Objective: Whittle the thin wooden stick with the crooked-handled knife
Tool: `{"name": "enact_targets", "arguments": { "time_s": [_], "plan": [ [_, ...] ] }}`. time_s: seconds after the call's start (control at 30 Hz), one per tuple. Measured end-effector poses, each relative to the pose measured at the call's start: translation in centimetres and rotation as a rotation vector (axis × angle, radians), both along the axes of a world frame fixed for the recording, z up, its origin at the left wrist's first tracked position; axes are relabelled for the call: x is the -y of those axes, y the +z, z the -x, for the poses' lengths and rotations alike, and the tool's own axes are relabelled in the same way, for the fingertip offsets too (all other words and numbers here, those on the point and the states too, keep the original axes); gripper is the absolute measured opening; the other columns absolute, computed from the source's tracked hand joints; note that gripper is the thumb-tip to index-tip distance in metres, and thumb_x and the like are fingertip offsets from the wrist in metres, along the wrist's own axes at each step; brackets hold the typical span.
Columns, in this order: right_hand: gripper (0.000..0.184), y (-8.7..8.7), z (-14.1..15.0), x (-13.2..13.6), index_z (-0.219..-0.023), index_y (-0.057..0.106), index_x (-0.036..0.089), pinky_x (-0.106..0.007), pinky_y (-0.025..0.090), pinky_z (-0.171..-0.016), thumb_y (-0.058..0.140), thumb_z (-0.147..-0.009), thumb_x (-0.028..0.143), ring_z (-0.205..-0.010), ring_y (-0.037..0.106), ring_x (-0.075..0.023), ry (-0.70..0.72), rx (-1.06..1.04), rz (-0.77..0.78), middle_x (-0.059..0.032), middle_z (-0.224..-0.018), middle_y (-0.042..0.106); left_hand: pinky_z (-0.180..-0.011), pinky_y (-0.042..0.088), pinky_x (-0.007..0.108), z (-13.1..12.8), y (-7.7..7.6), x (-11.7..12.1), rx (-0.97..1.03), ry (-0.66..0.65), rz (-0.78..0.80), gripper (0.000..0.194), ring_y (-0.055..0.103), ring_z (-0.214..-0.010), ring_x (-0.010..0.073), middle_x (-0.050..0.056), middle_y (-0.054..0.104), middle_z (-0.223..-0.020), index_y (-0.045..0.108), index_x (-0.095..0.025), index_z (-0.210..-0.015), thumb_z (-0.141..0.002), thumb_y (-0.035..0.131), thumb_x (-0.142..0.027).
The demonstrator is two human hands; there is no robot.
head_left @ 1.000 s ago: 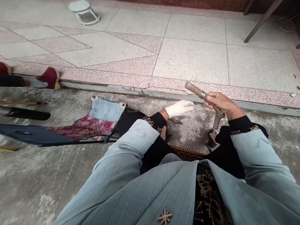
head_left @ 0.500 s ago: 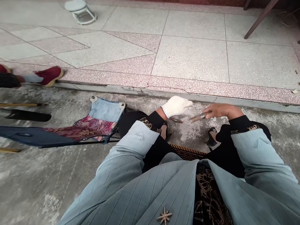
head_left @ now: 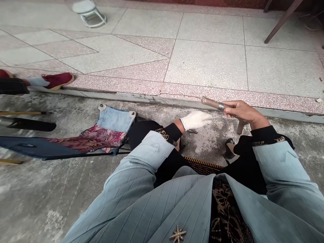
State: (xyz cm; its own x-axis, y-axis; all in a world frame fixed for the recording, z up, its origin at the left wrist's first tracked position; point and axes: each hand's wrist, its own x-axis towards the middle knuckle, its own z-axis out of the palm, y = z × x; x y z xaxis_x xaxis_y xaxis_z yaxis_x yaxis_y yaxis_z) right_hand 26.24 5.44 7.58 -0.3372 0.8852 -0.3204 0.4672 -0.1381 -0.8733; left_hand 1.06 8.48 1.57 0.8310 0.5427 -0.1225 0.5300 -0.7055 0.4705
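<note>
My left hand [head_left: 197,120] wears a white knit glove and is low over the concrete in front of my knees. Its fingers point right, loosely extended, and I see nothing in them. A thin reddish-brown piece [head_left: 193,131] shows just below the glove, apparently on the ground. My bare right hand [head_left: 241,111] is closed around a brownish stick-like tool [head_left: 211,103] with a silvery band wrapped around it. The tool's blunt end points left and slightly up. Another brown part of it sticks out below my palm; the grip itself is hidden by my fingers.
A folding chair [head_left: 101,136] with patterned fabric stands at my left. A raised tiled step [head_left: 207,64] runs across ahead. A white stool [head_left: 88,13] stands on it. Another person's red shoe [head_left: 58,81] rests at the step's edge. Long-handled tools [head_left: 32,124] lie far left.
My right hand has lifted and turned the banded tool, so its end now points up-left instead of down-left. My left hand has shifted slightly right and down, its fingers straighter.
</note>
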Motion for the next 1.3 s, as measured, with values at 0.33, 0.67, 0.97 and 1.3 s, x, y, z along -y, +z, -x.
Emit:
{"name": "enact_targets", "arguments": {
  "time_s": [0.33,0.67,0.97,1.3],
  "plan": [
    [0.044,-2.9,1.7,-1.0,-0.129,0.068,0.027,-0.039,0.045,-0.081,0.061,-0.088,0.04,-0.103,0.063,-0.0333,0.216,0.828,-0.152,-0.011,-0.114,0.072,-0.056,0.022,0.029,-0.1,0.5,0.5,-0.093,-0.091,-0.139,0.034,0.059,-0.071,0.0173,0.004,0.07,-0.084,0.068,-0.023,-0.098,-0.098,0.041,-0.043],
    [0.038,-0.9,1.3,-0.1,-0.115,0.076,0.028,-0.03,0.044,-0.069,0.07,-0.08,0.042,-0.077,0.061,-0.0189,0.613,0.314,0.135,-0.0027,-0.093,0.074,-0.062,0.033,0.025,0.6,2.0,-1.3,0.042,-0.006,0.12,0.03,0.058,-0.074,0.0149,0.002,0.069,-0.084,0.07,-0.019,-0.098,-0.094,0.047,-0.038],
    [0.056,-0.4,1.0,-0.8,-0.125,0.068,0.017,-0.024,0.042,-0.056,0.076,-0.075,0.043,-0.057,0.049,-0.0093,-0.246,-0.38,0.033,0.0012,-0.07,0.059,-0.069,0.04,0.023,-0.4,1.8,-0.8,0.396,0.164,0.438,0.035,0.053,-0.07,0.0104,0.001,0.064,-0.083,0.066,-0.014,-0.091,-0.095,0.044,-0.041],
    [0.043,-2.4,1.4,-1.2,-0.126,0.07,0.027,-0.036,0.044,-0.077,0.063,-0.086,0.039,-0.091,0.063,-0.0277,0.116,0.803,-0.172,-0.0094,-0.105,0.073,-0.057,0.035,0.021,-0.8,1.9,0.5,0.252,0.023,0.572,0.028,0.047,-0.054,0.0085,-0.002,0.055,-0.063,0.062,-0.014,-0.084,-0.091,0.046,-0.036]
  ]
}}
